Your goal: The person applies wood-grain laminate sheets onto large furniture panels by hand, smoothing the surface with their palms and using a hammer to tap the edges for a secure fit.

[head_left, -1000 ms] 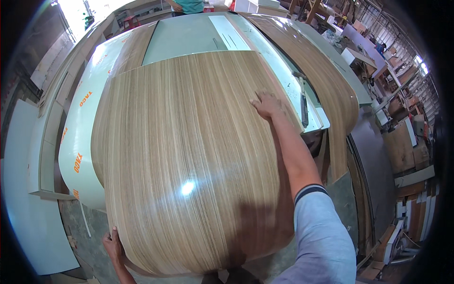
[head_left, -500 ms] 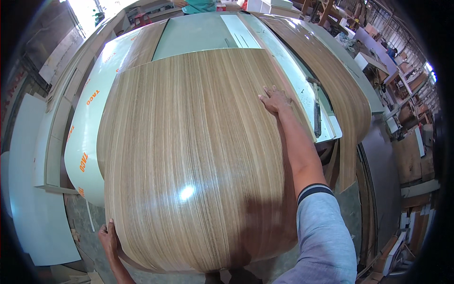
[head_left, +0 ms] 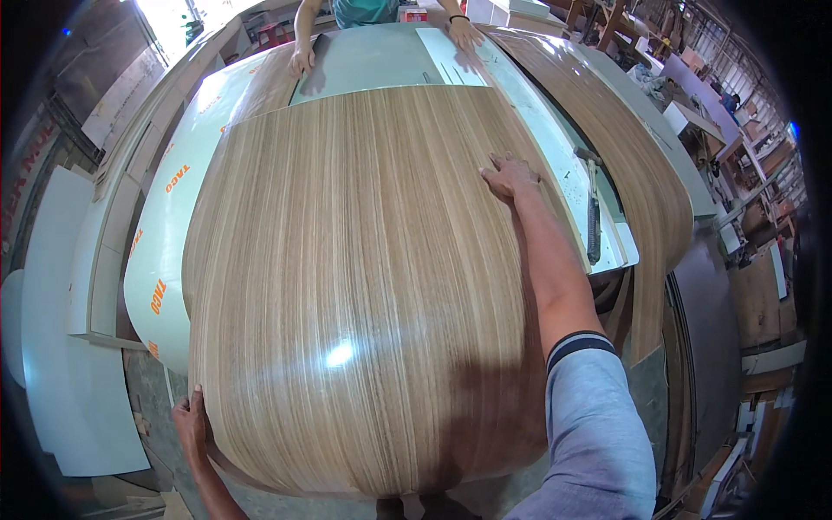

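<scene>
A large wood-grain laminate sheet lies across the table in front of me, its near end bending down over the edge. My left hand is closed on the sheet's left edge near its front corner, thumb on top and the fingers partly hidden beneath. My right hand rests palm down on the sheet close to its right edge, fingers spread. Just right of that hand, a hammer with a black grip lies on a long white panel.
Across the table a co-worker's two hands rest by the grey-green board. A light sheet with orange print lies at left. Another wood-grain strip droops over the right side. White cabinets stand far left.
The co-worker's hands have come down onto the far part of the table. My view has shifted slightly; both my hands keep their places on the laminate sheet.
</scene>
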A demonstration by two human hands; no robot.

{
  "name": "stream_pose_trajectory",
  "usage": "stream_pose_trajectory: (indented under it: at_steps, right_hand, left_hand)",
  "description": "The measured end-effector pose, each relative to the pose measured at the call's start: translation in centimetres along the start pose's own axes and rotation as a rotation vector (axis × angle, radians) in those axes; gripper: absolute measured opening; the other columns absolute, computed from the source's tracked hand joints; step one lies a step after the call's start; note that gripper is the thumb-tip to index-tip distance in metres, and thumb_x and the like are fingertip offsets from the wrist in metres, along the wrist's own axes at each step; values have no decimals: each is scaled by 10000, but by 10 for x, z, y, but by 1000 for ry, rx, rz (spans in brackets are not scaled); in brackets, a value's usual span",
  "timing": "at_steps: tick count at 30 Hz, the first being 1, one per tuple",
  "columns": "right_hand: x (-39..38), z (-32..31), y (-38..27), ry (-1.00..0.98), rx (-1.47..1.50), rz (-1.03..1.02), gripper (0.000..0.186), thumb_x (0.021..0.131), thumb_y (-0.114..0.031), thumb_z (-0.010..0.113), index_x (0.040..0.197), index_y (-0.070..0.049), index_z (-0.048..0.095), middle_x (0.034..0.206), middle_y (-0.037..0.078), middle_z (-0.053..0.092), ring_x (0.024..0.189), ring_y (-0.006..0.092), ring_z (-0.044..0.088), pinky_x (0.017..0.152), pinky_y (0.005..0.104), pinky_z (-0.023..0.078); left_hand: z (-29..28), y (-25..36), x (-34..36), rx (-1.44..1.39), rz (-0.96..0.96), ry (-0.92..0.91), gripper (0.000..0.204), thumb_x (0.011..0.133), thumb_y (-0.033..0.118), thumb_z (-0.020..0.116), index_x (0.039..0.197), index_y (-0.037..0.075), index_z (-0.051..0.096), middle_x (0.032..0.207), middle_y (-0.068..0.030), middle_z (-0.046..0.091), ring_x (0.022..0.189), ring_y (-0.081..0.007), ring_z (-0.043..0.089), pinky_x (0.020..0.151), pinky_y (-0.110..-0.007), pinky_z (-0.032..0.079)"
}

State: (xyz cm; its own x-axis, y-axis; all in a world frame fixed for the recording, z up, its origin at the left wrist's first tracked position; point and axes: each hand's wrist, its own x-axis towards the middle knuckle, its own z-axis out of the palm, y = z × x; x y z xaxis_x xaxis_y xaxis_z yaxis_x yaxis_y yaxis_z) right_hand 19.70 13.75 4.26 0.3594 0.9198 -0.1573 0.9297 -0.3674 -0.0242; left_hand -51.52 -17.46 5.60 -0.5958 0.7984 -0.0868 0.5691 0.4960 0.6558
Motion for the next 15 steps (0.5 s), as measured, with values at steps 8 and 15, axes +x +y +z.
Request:
stream_pose_trajectory:
  at_steps: [8,15]
  right_hand:
    - [19,-8,-8,-54,13,5,652,940,-597,420,1518,-308,333,1583,51,302,1416,352,344,1100,643,323]
    - [29,-10,-10,-101,14,-15,673,929,-630,426,1518,-318,331,1582,48,304,1412,343,356,1085,636,354]
  left_hand:
    - [-2,11,16,34,-26,16,496,901,434,671,651,54,473,623,1,452,595,-118,380,537,-347,341]
    - [-6,7,23,162,-65,-15,503,906,473,649,723,11,576,669,-18,541,620,-122,452,572,-338,396]
